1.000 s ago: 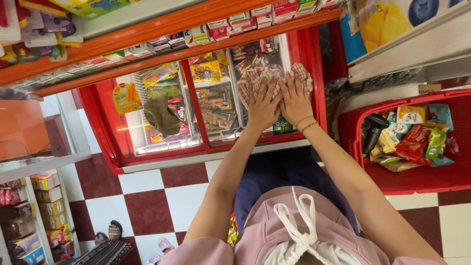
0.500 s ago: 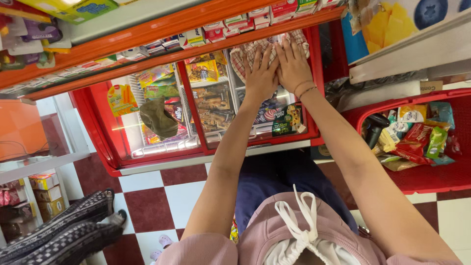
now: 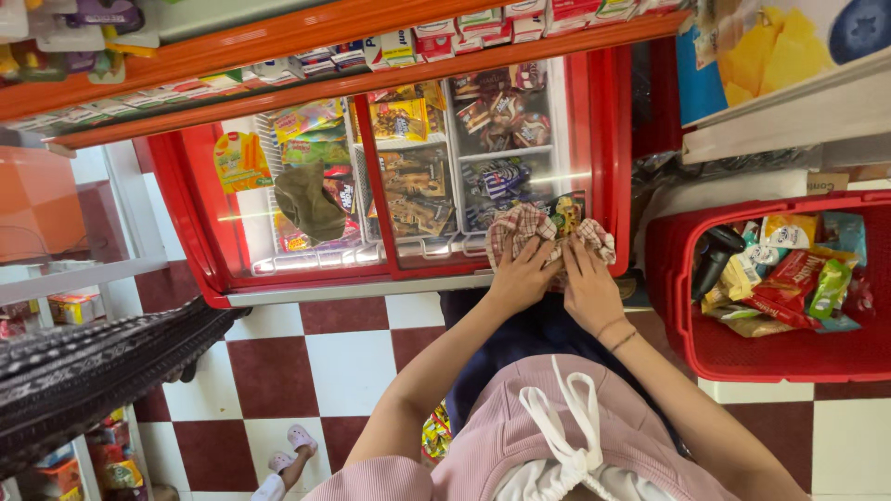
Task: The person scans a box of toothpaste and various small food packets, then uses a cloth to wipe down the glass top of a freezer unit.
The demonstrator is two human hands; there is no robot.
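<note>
Both hands on checked cloth at freezer lid, near edge.
Left hand [image 3: 522, 278] and right hand [image 3: 587, 286] press side by side, fingers together, flat on the cloth [image 3: 529, 223] against the glass lid [image 3: 418, 176]; red basket [image 3: 687, 306] alongside.

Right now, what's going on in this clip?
A person stands at a red chest freezer with a sliding glass lid, both hands pressed on a checked cloth near the lid's front right corner. The left hand and right hand lie side by side, palms down on the cloth. Packaged ice creams show through the glass. To the right sits a red basket full of snack packets.
</note>
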